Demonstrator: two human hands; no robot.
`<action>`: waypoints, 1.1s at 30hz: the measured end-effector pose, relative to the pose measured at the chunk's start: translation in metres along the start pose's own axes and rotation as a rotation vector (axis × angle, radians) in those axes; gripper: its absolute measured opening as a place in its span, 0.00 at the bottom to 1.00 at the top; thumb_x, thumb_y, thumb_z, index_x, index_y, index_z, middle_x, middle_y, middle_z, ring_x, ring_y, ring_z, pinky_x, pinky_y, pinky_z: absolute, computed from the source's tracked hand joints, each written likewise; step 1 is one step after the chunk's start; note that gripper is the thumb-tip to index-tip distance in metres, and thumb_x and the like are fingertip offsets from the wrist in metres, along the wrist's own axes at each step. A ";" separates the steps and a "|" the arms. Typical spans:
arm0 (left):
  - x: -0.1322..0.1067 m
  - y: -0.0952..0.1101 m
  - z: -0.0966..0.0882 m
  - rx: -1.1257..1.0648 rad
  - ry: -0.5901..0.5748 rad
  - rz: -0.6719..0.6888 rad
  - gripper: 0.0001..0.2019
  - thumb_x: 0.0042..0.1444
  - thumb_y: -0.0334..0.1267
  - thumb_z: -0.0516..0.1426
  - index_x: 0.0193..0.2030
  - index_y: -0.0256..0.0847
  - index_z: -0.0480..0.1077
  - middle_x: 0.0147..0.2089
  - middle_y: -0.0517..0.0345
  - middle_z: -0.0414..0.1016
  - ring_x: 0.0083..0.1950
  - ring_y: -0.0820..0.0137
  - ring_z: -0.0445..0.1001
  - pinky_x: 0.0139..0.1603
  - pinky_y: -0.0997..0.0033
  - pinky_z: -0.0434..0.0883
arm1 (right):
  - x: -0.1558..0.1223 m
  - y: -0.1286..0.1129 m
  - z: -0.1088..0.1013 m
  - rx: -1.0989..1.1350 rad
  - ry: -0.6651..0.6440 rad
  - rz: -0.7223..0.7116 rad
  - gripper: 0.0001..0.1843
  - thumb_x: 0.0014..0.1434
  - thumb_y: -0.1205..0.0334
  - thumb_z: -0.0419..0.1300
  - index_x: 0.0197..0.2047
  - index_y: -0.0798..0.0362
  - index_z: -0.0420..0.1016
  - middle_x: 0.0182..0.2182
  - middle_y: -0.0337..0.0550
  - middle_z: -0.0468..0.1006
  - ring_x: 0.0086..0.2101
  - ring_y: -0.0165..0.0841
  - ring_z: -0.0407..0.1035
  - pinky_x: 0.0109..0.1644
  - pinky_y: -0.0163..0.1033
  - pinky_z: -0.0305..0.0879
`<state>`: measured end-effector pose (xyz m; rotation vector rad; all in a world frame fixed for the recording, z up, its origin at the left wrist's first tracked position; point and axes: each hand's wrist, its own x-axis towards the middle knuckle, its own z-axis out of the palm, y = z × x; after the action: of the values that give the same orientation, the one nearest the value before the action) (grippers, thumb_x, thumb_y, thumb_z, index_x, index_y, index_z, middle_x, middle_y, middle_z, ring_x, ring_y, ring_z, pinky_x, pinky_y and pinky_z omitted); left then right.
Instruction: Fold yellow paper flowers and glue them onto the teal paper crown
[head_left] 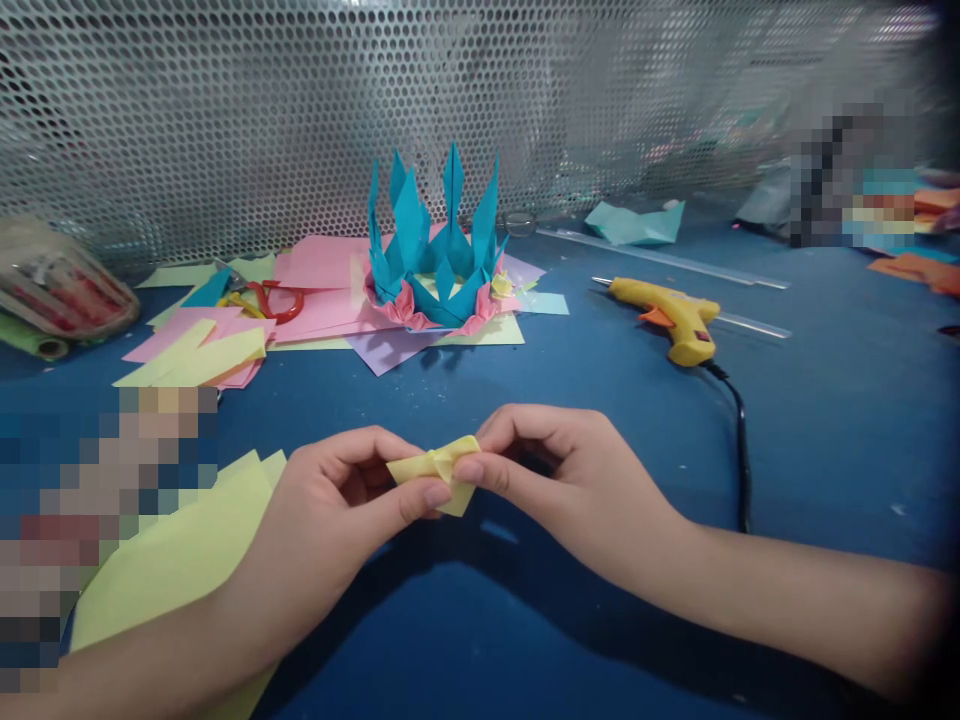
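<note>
A small piece of folded yellow paper point(444, 462) is held above the blue table, pinched from both sides. My left hand point(337, 495) grips its left part, thumb in front and fingers behind. On the right, my right hand point(574, 475) pinches the upper right edge between thumb and forefinger. Short creased flaps show between the two thumbs; the rear of the paper is hidden. Beyond the hands stands a blue paper crown-like model point(448, 250) with pointed leaves and pink folded pieces round its base. A small yellow paper flower point(502, 285) sits at its right side.
A yellow glue gun point(664, 312) lies at right, its black cord point(742, 440) running forward. Clear glue sticks point(667, 262) lie behind it. Red-handled scissors point(276, 302) rest among coloured papers point(322, 270). Yellow sheets point(180, 560) lie under my left forearm. A perforated metal panel point(300, 120) stands behind.
</note>
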<state>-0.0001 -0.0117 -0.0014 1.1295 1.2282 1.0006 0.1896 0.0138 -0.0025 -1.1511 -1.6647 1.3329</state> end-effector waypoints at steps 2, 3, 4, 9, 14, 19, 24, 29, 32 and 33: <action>0.000 0.000 0.000 0.006 -0.006 -0.004 0.05 0.46 0.36 0.70 0.25 0.44 0.80 0.24 0.65 0.80 0.27 0.78 0.76 0.30 0.86 0.72 | -0.001 -0.001 0.000 -0.036 -0.002 -0.011 0.18 0.56 0.46 0.68 0.25 0.51 0.75 0.22 0.37 0.74 0.24 0.28 0.62 0.26 0.33 0.59; 0.000 0.000 0.000 0.009 -0.010 -0.004 0.05 0.45 0.36 0.71 0.24 0.44 0.79 0.24 0.65 0.80 0.27 0.78 0.76 0.30 0.86 0.72 | -0.002 -0.001 0.000 -0.048 -0.003 -0.017 0.19 0.56 0.45 0.67 0.25 0.51 0.75 0.22 0.37 0.74 0.24 0.28 0.62 0.25 0.33 0.59; 0.000 0.000 0.000 0.013 -0.014 -0.005 0.05 0.45 0.36 0.71 0.24 0.44 0.79 0.23 0.65 0.80 0.26 0.78 0.76 0.29 0.86 0.72 | -0.002 -0.001 0.001 -0.056 -0.005 -0.022 0.19 0.56 0.45 0.67 0.25 0.52 0.75 0.22 0.37 0.74 0.24 0.28 0.63 0.25 0.33 0.59; 0.000 0.002 0.001 0.014 -0.011 -0.008 0.07 0.43 0.34 0.71 0.22 0.43 0.78 0.22 0.66 0.79 0.25 0.78 0.74 0.26 0.86 0.70 | -0.003 -0.001 0.000 -0.090 -0.007 -0.055 0.19 0.58 0.47 0.66 0.25 0.52 0.74 0.21 0.36 0.73 0.23 0.28 0.63 0.25 0.32 0.59; -0.001 0.001 0.003 0.071 -0.014 0.020 0.07 0.43 0.34 0.70 0.21 0.42 0.76 0.21 0.65 0.76 0.24 0.78 0.71 0.25 0.86 0.68 | -0.004 -0.001 0.000 -0.107 -0.020 -0.077 0.16 0.59 0.52 0.65 0.24 0.52 0.73 0.20 0.35 0.74 0.22 0.27 0.62 0.25 0.31 0.59; 0.000 0.003 0.005 0.164 -0.031 0.023 0.05 0.45 0.35 0.66 0.22 0.41 0.76 0.22 0.65 0.72 0.24 0.78 0.66 0.24 0.85 0.65 | -0.004 0.000 0.003 -0.158 -0.015 -0.112 0.16 0.59 0.54 0.63 0.23 0.52 0.71 0.20 0.35 0.74 0.22 0.26 0.62 0.25 0.31 0.59; -0.002 0.004 0.005 0.223 -0.027 0.031 0.10 0.46 0.37 0.66 0.18 0.40 0.73 0.20 0.65 0.69 0.24 0.77 0.65 0.24 0.84 0.65 | -0.006 -0.003 0.004 -0.150 0.000 -0.113 0.15 0.58 0.58 0.62 0.22 0.52 0.71 0.19 0.35 0.73 0.22 0.25 0.62 0.25 0.30 0.59; 0.000 0.007 0.003 0.212 -0.048 0.028 0.07 0.50 0.42 0.65 0.25 0.44 0.80 0.22 0.63 0.75 0.24 0.75 0.71 0.25 0.82 0.69 | -0.004 -0.006 0.004 -0.138 0.051 -0.087 0.16 0.57 0.58 0.61 0.20 0.52 0.67 0.17 0.35 0.69 0.20 0.25 0.60 0.22 0.29 0.57; 0.000 0.008 0.003 0.188 -0.052 0.059 0.09 0.51 0.42 0.64 0.23 0.45 0.80 0.21 0.64 0.75 0.23 0.77 0.71 0.24 0.84 0.70 | -0.004 -0.005 0.004 -0.146 0.037 -0.099 0.16 0.58 0.58 0.60 0.21 0.52 0.67 0.18 0.34 0.69 0.21 0.25 0.60 0.23 0.29 0.57; 0.000 0.009 0.003 0.196 -0.046 0.063 0.09 0.51 0.41 0.64 0.22 0.45 0.79 0.20 0.64 0.74 0.22 0.77 0.71 0.24 0.85 0.69 | -0.004 -0.005 0.004 -0.148 0.025 -0.114 0.16 0.59 0.58 0.60 0.22 0.52 0.66 0.18 0.34 0.69 0.21 0.25 0.60 0.23 0.29 0.57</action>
<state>0.0036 -0.0103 0.0071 1.3438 1.2812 0.9098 0.1861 0.0078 0.0010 -1.1331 -1.8082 1.1360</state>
